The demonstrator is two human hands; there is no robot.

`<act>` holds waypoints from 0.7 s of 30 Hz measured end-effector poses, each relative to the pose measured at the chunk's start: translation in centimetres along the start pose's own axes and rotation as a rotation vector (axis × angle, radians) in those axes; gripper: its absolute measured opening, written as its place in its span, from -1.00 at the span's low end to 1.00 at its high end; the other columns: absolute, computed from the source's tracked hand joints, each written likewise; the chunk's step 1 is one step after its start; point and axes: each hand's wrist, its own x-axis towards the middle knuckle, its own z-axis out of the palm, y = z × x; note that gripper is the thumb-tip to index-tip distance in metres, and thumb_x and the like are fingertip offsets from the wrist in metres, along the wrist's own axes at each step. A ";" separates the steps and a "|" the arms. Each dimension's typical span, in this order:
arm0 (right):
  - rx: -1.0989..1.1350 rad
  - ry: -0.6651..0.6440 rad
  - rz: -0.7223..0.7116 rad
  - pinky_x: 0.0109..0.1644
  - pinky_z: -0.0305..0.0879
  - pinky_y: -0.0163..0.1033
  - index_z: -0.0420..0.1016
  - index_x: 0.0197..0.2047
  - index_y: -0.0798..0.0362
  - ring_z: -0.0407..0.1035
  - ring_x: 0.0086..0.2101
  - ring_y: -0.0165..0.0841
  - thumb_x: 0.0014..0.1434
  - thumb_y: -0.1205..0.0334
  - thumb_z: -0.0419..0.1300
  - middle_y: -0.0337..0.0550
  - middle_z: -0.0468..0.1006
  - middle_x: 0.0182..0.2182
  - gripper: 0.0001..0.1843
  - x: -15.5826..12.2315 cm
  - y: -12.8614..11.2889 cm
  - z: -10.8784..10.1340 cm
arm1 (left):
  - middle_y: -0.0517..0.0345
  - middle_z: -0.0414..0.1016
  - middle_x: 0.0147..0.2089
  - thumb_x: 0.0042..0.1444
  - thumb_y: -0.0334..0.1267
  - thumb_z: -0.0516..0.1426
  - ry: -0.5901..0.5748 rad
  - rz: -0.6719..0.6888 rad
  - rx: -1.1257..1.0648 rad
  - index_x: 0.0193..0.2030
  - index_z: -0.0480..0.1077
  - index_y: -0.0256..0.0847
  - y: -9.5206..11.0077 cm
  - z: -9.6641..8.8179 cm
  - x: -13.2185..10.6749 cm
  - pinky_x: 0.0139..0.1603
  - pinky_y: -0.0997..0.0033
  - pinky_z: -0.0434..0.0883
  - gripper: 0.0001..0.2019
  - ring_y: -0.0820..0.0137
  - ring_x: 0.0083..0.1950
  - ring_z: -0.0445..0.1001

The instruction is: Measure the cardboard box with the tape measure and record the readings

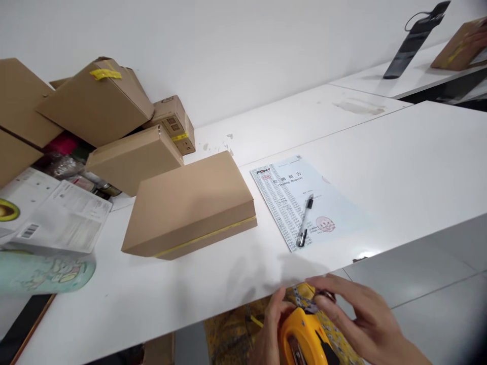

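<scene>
My left hand [271, 324] is wrapped round a yellow tape measure [304, 337] with black parts, just below the table's front edge. To its right is my right hand [359, 317], thumb and forefinger curled together on a small dark, shiny reddish piece [326, 295] near the top of the case. Whether that piece is joined to the tape measure is not plain. On the white table beyond the hands lies a printed testing report [281, 203] with a black-capped clear pen [305, 221] across it. A closed cardboard box [190, 203] with a yellow line along its side lies left of the report.
Several more cardboard boxes [99, 101] are piled at the back left. A white printed carton [64, 215] and a mint-green bottle [45, 272] are at the left edge. A dark water bottle [409, 48] stands at the far right beside another box [458, 48].
</scene>
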 end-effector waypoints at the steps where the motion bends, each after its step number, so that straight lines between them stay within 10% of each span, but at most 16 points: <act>1: -0.038 -0.023 -0.076 -0.44 0.46 -0.31 0.53 0.11 -0.09 0.51 -0.50 -0.37 0.32 0.36 0.19 -0.24 0.62 -0.45 -0.66 0.3 0.0 0.3 | 0.00 0.57 0.10 0.24 -0.18 0.21 0.026 0.026 0.031 0.50 0.11 0.03 0.2 -0.1 0.1 -0.03 0.20 0.58 -0.30 0.16 -0.04 0.63; 7: -0.591 0.089 -0.163 -0.47 0.31 -0.28 0.51 0.09 0.01 0.49 -0.40 -0.33 0.35 0.48 0.08 -0.09 0.63 -0.29 -0.67 5.2 5.7 -1.8 | -0.09 0.45 0.27 -0.08 -0.41 0.32 0.213 0.129 0.181 0.47 0.05 -0.04 1.1 -2.7 0.1 0.09 0.19 0.55 -0.04 0.08 0.17 0.54; 12: -1.143 -0.311 -0.440 -0.34 0.27 -0.16 0.57 0.00 0.13 0.39 -0.23 -0.18 0.17 0.66 0.02 0.09 0.58 -0.12 -0.54 10.5 11.2 -3.5 | -0.05 0.50 0.24 0.04 -0.34 0.21 0.471 0.219 0.584 0.33 0.22 -0.06 1.7 -6.4 2.2 0.21 0.01 0.47 -0.33 0.08 0.19 0.52; 17: -1.310 -0.599 -0.652 -0.30 0.22 -0.13 0.49 -0.39 0.02 0.32 -0.28 -0.16 0.14 0.63 0.13 -0.03 0.51 -0.40 -0.70 13.1 11.7 -3.8 | -0.05 0.53 0.18 0.10 -0.31 0.20 0.563 0.198 0.850 0.32 0.21 -0.10 1.2 -8.2 4.6 0.16 0.00 0.49 -0.38 0.05 0.17 0.52; 21: -1.130 -0.550 -0.624 -0.37 0.17 -0.15 0.36 -0.43 -0.04 0.26 -0.44 -0.26 0.21 0.62 0.07 -0.15 0.44 -0.52 -0.65 13.5 11.0 -4.9 | -0.10 0.53 0.14 0.12 -0.28 0.21 0.602 0.279 0.960 0.32 0.23 -0.15 -0.1 -8.9 5.8 0.12 0.00 0.49 -0.40 0.03 0.14 0.52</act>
